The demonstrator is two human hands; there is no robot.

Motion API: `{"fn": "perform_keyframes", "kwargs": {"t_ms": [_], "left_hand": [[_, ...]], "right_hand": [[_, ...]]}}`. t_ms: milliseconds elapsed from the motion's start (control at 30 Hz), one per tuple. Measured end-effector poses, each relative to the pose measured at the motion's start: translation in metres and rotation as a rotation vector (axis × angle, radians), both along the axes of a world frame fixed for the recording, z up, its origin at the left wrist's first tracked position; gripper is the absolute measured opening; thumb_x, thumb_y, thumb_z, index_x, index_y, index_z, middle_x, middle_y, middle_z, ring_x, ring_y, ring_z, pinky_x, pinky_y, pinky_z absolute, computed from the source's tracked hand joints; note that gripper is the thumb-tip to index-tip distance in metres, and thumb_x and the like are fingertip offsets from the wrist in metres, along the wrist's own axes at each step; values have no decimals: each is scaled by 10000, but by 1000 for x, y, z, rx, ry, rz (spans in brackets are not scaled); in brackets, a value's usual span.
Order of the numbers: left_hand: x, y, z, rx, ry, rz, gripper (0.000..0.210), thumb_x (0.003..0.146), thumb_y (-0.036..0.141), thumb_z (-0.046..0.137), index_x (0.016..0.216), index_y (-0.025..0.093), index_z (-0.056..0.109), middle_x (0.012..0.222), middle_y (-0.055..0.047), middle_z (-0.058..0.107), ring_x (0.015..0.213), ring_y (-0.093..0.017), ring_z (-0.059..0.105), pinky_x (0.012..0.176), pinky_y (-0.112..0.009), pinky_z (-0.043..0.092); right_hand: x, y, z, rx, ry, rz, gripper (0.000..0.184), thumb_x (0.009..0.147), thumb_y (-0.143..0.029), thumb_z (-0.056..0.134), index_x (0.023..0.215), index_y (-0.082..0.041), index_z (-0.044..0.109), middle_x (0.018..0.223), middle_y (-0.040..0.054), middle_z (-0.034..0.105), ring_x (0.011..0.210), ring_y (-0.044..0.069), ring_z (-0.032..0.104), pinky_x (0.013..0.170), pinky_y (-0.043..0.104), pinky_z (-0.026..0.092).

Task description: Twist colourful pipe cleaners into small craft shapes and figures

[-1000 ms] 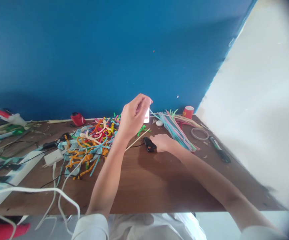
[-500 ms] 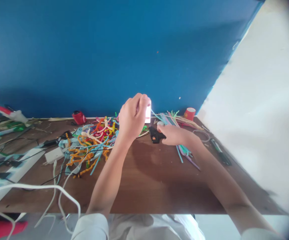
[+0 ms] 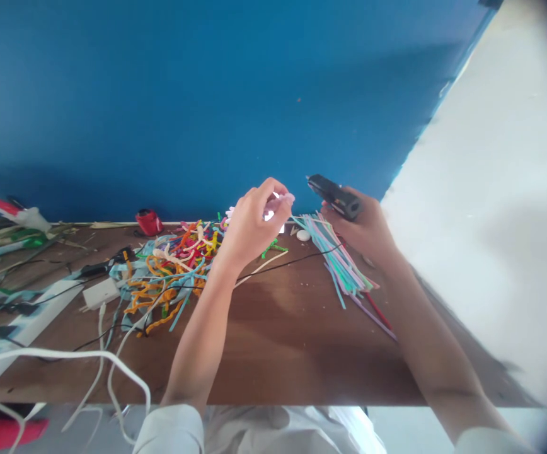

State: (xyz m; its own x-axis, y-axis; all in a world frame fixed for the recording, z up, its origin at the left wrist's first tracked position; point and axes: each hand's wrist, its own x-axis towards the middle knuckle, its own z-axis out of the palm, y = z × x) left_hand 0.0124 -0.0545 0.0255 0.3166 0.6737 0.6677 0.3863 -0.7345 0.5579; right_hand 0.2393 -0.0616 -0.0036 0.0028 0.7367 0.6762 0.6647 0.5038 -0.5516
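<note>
My right hand [image 3: 365, 221] is wrapped round a black hot glue gun [image 3: 334, 194], lifted above the table with its nozzle toward my left hand. A thin black cord trails from it to the left across the table. My left hand [image 3: 257, 221] is closed in a pinch, fingertips a short way left of the nozzle. Something small and pale pink seems to be at those fingertips, but I cannot make out what it is. Behind this hand a lit phone screen [image 3: 282, 228] shows in part. Below the glue gun lies a bundle of pastel pipe cleaners [image 3: 339, 258].
A tangled heap of coloured pipe cleaners [image 3: 179, 271] lies left of my left arm. Further left are a white power strip [image 3: 41, 321], a white adapter [image 3: 101, 294] and loose cables. A small red object [image 3: 149, 222] stands by the blue wall. A white disc [image 3: 303, 235] lies mid-table.
My right hand has raised the glue gun from the table and tilted it, moving up and right. My left hand has turned slightly, its fingertips now showing; more of the phone is covered.
</note>
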Motion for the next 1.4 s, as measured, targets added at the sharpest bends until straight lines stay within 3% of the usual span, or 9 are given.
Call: {"fn": "perform_keyframes", "kwargs": {"t_ms": [100,200,367,500,600,733,1067,1233,1400], "left_hand": [[5,0,-2,27,-2,74,142,920,249,550,790,208,591,714,-2,624,698,-148,509,668,-299,386],[6,0,-3,51,-16,151,191,910,219,528,727,205,583,709,-7,630,712,-157,500,682,-312,378],[7,4,-8,8,-76,118,139,931,295,562,837,201,602,817,-28,672,793,-163,557,749,-310,434],[10,6,-11,-31,-42,-6,204,964,381,554,945,190,624,937,-57,710,867,-166,614,785,-301,476],[11,4,-11,-33,3,-77,173,959,331,567,945,176,642,949,-60,725,875,-164,651,796,-294,498],[13,1,-9,-44,44,-139,101,918,249,611,933,163,661,882,-52,738,816,-150,684,754,-257,510],[15,-3,-10,-79,60,-150,108,876,256,670,909,162,711,840,-54,727,786,-164,696,708,-254,525],[15,-2,-11,-75,40,-163,61,852,182,684,903,165,711,865,-57,720,823,-173,706,754,-273,552],[17,-6,-12,48,168,-58,133,862,104,632,900,190,726,890,-51,715,920,-196,650,824,-323,538]], "right_hand": [[-5,-3,-3,30,200,148,128,834,-332,710,898,-230,669,662,-15,570,552,135,480,472,284,391],[-9,-11,1,-36,362,214,136,822,-310,734,923,-235,683,626,-29,556,494,117,463,454,285,414],[-14,-25,11,-155,447,283,129,839,-299,709,937,-218,687,553,-51,517,484,119,483,487,292,444],[-18,-25,8,-103,409,189,186,825,-373,738,907,-223,667,587,-52,529,501,113,483,499,289,432],[-19,-22,3,-60,374,143,247,800,-420,761,821,-215,625,627,-43,540,544,115,493,517,286,428],[-21,-19,2,-10,292,180,264,780,-418,783,852,-222,622,688,-32,562,613,128,518,558,286,452],[-23,-11,-7,79,277,192,268,775,-349,807,963,-247,646,709,-43,558,636,128,509,639,302,471],[-25,-8,-10,13,343,170,269,772,-373,802,928,-232,635,667,-37,555,591,130,509,589,308,475],[-30,-7,-10,-72,480,175,267,780,-408,775,865,-212,614,638,-57,530,496,88,476,486,267,432]]}}
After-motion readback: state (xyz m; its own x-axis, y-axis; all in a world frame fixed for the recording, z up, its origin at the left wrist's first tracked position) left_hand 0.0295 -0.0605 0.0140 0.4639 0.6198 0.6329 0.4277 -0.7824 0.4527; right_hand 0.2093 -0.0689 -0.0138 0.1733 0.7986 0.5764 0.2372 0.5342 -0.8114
